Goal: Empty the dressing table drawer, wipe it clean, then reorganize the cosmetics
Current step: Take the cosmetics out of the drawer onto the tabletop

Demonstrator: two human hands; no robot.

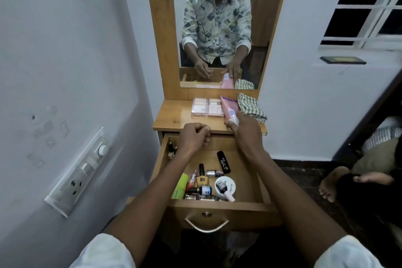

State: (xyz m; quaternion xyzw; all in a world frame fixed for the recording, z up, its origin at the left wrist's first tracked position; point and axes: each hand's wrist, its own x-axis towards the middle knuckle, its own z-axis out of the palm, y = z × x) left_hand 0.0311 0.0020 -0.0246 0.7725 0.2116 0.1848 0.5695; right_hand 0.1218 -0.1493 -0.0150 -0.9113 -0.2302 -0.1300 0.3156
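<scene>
The dressing table drawer (217, 205) is pulled open below me. Inside lie a green tube (180, 187), a black lipstick tube (224, 162), a white round jar (225, 185) and several nail polish bottles (202, 175). My right hand (244, 130) grips the white-capped end of a pink tube (228, 109), which lies on the tabletop (171, 117). My left hand (194, 137) hovers over the back of the drawer with its fingers curled; I see nothing in it. A clear cosmetics box (207, 107) and a checked cloth (251, 106) sit on the tabletop.
A mirror (221, 28) rises behind the tabletop and reflects me. A white switchboard (80, 172) sticks out of the left wall. Someone's bare foot (332, 183) rests on the dark floor to the right. Two small bottles (171, 150) stand in the drawer's back left corner.
</scene>
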